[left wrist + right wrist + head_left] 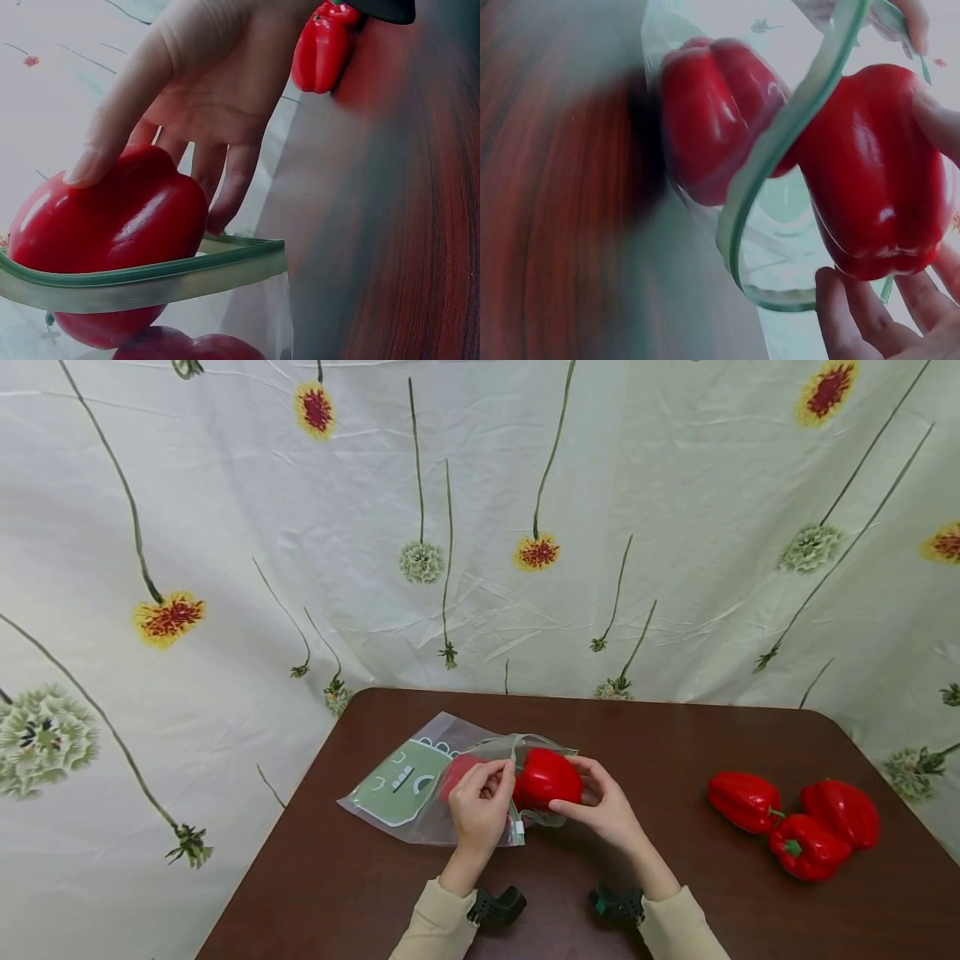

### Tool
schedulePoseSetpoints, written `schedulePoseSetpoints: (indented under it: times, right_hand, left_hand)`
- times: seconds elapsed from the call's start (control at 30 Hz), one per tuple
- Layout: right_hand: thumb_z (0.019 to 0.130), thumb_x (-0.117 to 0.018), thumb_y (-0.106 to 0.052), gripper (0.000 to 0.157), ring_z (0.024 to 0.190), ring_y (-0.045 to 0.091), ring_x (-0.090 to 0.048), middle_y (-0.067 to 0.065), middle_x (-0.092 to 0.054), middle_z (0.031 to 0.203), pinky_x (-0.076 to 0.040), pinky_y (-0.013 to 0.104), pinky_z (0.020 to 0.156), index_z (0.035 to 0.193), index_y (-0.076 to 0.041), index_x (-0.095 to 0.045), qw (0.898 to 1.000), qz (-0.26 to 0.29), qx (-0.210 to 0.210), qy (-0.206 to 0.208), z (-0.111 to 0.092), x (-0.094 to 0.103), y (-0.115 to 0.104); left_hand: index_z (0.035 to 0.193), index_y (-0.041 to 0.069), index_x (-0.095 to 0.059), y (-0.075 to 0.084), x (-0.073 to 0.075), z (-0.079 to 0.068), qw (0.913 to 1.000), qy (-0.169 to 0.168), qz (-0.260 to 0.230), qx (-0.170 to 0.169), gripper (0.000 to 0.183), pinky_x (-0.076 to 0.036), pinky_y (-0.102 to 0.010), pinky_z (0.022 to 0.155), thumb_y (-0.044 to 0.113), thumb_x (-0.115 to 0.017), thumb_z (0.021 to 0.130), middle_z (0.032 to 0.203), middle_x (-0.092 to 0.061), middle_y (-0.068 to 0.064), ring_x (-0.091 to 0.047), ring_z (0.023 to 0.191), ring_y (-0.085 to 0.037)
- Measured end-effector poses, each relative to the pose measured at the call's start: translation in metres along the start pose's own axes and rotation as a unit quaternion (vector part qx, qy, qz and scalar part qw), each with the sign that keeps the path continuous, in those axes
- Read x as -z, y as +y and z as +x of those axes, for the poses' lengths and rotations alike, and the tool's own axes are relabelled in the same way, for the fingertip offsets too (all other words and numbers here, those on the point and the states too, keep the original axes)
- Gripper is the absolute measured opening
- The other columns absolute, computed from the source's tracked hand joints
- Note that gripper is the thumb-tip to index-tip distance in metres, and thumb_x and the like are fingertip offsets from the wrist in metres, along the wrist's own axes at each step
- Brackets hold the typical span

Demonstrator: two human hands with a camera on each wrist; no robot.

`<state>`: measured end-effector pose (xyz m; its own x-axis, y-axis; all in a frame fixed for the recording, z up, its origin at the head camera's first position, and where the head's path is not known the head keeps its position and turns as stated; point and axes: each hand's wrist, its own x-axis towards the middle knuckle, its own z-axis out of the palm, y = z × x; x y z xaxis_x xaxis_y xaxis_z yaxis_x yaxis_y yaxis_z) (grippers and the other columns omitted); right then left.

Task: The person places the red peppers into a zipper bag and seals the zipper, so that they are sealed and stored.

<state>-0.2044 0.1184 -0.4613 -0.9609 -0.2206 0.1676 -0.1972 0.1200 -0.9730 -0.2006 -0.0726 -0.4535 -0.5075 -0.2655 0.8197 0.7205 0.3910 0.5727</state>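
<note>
A clear zip bag (420,833) with a green cartoon face printed on it lies on the table. My left hand (482,802) pinches the rim of its mouth, which gapes toward the right. In my right hand (606,806), thumb and fingers hold a red bell pepper (551,778) at that mouth. The left wrist view shows this pepper (120,210) partly past the green zip strip (150,276), stem end inward. Another red bell pepper (716,120) is inside the bag, seen through the plastic in the right wrist view.
On the right of the dark brown table (637,727), three red bell peppers (810,847) lie close together. A white cloth (360,527) printed with flowers hangs behind the table. Dark wrist devices (498,906) sit at both sleeve cuffs.
</note>
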Motion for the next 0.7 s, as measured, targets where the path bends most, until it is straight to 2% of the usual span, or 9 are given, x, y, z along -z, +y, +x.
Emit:
schedulePoseSetpoints:
  times: [0.2,0.47,0.7]
  right_hand:
    - [0.078,-0.076,-0.013,0.063,0.101,0.032,-0.061,0.016,-0.053,0.128,-0.053,0.035,0.08,0.134,-0.015,-0.048,1.0,-0.01,-0.001,0.026,-0.001,-0.008,-0.004]
    - [0.078,-0.073,-0.002,0.061,0.104,0.036,-0.059,0.02,-0.052,0.127,-0.051,0.032,0.083,0.133,-0.004,-0.045,0.998,0.013,0.029,0.061,-0.001,-0.02,-0.005]
    - [0.08,-0.07,0.003,0.058,0.112,0.039,-0.055,0.022,-0.049,0.131,-0.05,0.035,0.084,0.132,0.0,-0.045,0.997,0.02,0.048,0.064,-0.003,-0.025,-0.006]
  left_hand:
    - [0.082,0.002,-0.071,0.002,0.001,-0.001,1.0,-0.004,0.003,-0.001,0.009,-0.044,-0.017,0.047,-0.002,-0.075,0.075,0.065,-0.061,-0.006,-0.049,0.051,-0.012]
    - [0.082,0.001,-0.071,0.004,0.001,0.001,1.0,-0.003,-0.002,-0.001,0.007,-0.044,-0.018,0.046,0.0,-0.074,0.076,0.065,-0.061,-0.006,-0.048,0.051,-0.012]
    - [0.084,0.002,-0.072,0.003,0.002,0.0,0.9999,-0.008,-0.005,0.003,0.006,-0.044,-0.017,0.047,0.002,-0.074,0.078,0.065,-0.06,-0.005,-0.047,0.05,-0.011]
